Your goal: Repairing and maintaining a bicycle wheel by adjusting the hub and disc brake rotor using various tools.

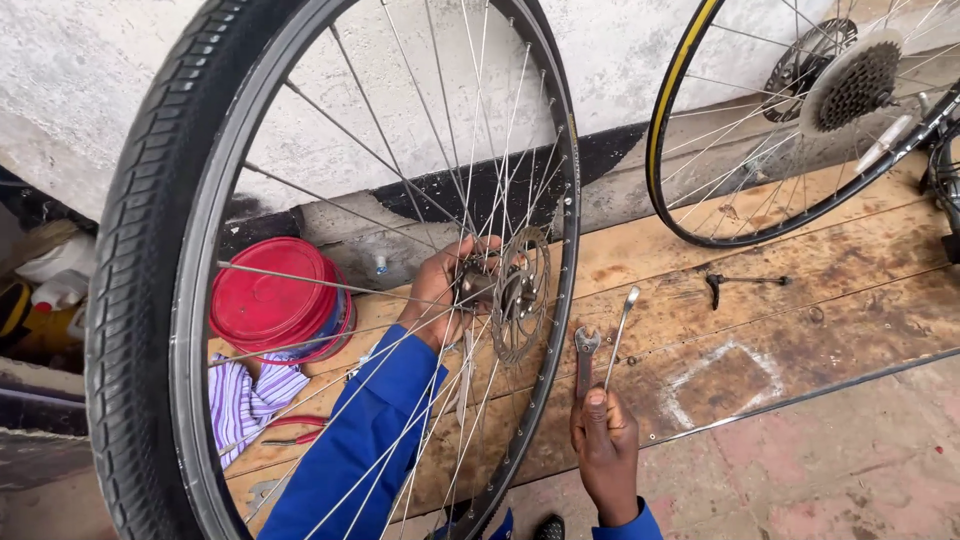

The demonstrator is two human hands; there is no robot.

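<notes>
1. Two bare hands work on a black-tyred, silver-spoked bicycle wheel [140, 290] that stands upright in front of the camera, filling the left half of the view.
2. Left hand [440, 290], in a blue sleeve, reaches through the spokes; its fingers [470, 250] are closed around the metal hub [480, 285] at the wheel's centre.
3. Round, perforated steel brake disc [520, 295] sits on the hub, just beside the left hand.
4. Right hand [605, 450] is below the wheel's rim; its fingers are clamped together on the handles of two flat steel spanners [600, 345], which point upward, one open-ended, one slimmer.
5. Worn wooden plank floor [800, 290] lies beneath, meeting a rough whitewashed wall [80, 70].
6. Red round plastic lid [270, 295] rests behind the wheel, above a purple-striped cloth [245, 400] and red-handled pliers [295, 430].
7. Second wheel with yellow-lined rim [680, 80] and toothed sprocket cluster [855, 85] leans at upper right.
8. Small dark skewer [745, 282] lies on the planks, well apart from both hands.
</notes>
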